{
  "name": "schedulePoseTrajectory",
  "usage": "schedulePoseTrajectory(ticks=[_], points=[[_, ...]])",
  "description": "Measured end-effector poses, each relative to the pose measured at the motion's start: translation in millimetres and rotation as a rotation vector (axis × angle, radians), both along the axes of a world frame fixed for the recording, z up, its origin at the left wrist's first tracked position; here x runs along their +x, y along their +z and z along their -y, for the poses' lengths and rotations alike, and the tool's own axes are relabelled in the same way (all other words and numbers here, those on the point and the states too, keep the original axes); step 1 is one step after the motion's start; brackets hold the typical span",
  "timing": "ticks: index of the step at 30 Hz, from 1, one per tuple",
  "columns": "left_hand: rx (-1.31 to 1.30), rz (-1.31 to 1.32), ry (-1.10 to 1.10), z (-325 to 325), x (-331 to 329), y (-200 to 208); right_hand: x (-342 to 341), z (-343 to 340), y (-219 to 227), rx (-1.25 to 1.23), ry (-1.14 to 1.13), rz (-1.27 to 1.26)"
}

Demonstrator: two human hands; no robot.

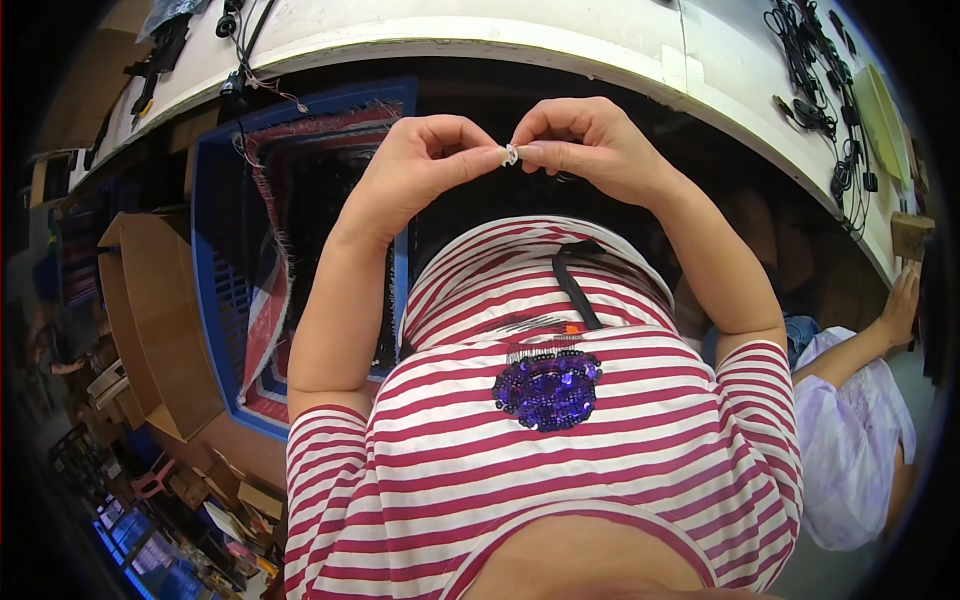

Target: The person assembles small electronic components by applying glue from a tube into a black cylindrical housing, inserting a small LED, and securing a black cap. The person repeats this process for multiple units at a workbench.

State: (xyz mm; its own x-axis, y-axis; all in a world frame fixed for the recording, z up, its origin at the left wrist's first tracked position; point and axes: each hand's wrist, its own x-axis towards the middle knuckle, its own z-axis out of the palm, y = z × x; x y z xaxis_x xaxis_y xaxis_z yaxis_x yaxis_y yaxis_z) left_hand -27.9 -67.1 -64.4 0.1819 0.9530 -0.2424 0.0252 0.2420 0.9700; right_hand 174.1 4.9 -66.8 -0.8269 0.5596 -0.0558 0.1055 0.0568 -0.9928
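My left hand point(420, 160) and my right hand point(590, 140) meet in front of my chest, below the edge of a white table point(480, 35). Between the pinched fingertips of both hands sits a very small white piece point(511, 154), too small to tell what it is. My fingers are curled tight around it from both sides. Both forearms rise from my red-and-white striped shirt point(560, 430), which has a purple sequin patch point(547, 388) on its front.
A blue plastic crate point(215, 300) holding striped fabric stands at my left, beside a cardboard box point(150, 320). Black cables point(830, 90) lie on the table at the right. Another person's arm and hand point(880, 330) reach toward the table at the far right.
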Motion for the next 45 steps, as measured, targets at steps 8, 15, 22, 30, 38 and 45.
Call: schedulePoseTrajectory(ticks=[8, 15, 22, 30, 38, 45], points=[[0.043, 0.14, 0.141, 4, 9, -13, 1, 11, -7, 0.244, -0.208, -0.061], [-0.006, 0.343, 0.247, 1, 16, -20, -8, 19, -18, 0.931, -0.385, -0.133], [0.006, 0.308, 0.197, 4, 12, -16, -13, 20, -18, 0.707, -0.39, -0.119], [0.078, 0.298, 0.225, 3, 14, -27, -16, 10, -15, -0.076, -0.318, -0.186], [0.292, 0.563, 0.179, 1, 45, -43, -14, 4, 0, 0.098, -0.524, -0.519], [0.25, 0.54, 0.261, -18, 46, -4, 6, -9, 28, 1.194, -0.094, -0.194]])
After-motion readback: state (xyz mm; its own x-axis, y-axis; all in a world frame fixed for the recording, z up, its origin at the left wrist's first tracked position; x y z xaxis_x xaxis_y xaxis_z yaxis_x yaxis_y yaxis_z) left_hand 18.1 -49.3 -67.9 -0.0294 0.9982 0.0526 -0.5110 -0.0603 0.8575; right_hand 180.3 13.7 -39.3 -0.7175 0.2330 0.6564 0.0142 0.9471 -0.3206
